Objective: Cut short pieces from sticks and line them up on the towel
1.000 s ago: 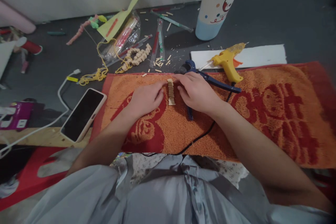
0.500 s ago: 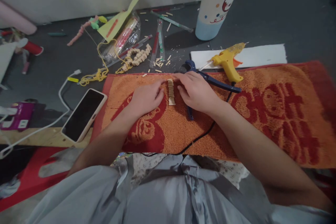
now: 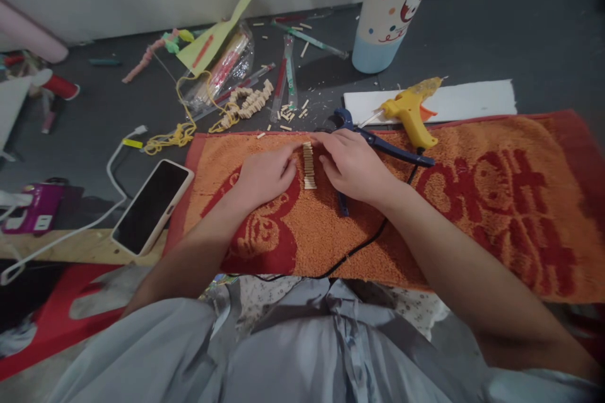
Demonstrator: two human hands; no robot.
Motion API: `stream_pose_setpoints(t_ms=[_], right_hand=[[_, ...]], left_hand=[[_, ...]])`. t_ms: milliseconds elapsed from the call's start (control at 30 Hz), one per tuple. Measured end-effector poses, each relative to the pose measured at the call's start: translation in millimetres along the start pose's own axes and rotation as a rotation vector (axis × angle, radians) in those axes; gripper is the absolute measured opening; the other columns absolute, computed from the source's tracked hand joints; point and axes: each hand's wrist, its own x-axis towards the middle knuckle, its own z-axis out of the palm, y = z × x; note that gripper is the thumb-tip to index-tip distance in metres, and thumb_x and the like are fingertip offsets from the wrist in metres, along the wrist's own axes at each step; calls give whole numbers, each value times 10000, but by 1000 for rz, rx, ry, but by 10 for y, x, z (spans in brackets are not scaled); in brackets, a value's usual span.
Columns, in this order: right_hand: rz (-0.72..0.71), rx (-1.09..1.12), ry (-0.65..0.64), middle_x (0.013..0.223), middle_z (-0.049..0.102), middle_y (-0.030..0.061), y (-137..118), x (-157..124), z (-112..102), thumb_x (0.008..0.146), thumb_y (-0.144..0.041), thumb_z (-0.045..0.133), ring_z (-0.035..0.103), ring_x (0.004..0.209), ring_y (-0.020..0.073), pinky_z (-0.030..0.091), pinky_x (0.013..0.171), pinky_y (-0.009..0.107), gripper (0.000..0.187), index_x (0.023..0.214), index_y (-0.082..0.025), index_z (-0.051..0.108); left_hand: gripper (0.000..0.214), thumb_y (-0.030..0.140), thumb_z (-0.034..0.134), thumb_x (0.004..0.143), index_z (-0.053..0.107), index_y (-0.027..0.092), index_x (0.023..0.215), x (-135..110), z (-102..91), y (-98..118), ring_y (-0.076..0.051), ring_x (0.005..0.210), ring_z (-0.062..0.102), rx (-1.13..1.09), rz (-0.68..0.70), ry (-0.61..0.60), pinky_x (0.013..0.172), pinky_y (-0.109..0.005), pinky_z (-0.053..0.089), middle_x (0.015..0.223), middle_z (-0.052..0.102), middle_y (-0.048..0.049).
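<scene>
Short sticks lie in a row on the towel between curled left hand and right hand, grips unclear.

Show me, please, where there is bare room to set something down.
The dark tabletop lies bare right of the white and blue bottle, beyond the flat white strip. The orange towel is bare between the row of pale wooden sticks and the black cable. Slim plastic packets crowd the area left of the bottle.
</scene>
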Motion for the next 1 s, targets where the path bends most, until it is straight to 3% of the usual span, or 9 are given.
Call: stream_pose_setpoints(t_ms=[233,467,700,1000], right_hand=[[1,-25,-5,1086,630,167,-14,2,-8,870,-165,349,513,978,282,382,858,403,429,1257,-28,474],[-3,3,14,1072,636,163,-11,1,-17,865,-156,351,523,978,285,404,855,428,404,1236,-62,481],[-22,109,122,1115,630,143,-18,2,-84,870,-146,351,539,1020,266,414,894,439,365,1202,-116,498],[82,40,119,1049,637,125,36,-9,-202,852,-157,364,527,1007,285,400,869,450,383,1209,-140,501]], left_hand=[[446,324,340,890,452,217,1308,-9,-13,18,-160,747,594,24,14,17,716,-286,438,899,673,-51],[438,329,330,892,442,225,1302,-1,-3,7,-174,777,601,36,-2,9,718,-297,440,920,670,-54],[420,332,322,894,424,174,1269,-18,-15,15,-143,633,556,7,-49,4,651,-278,418,775,628,-39],[335,299,355,877,498,176,1154,-52,6,-29,-122,601,534,-65,-5,81,614,-256,392,702,603,-8]])
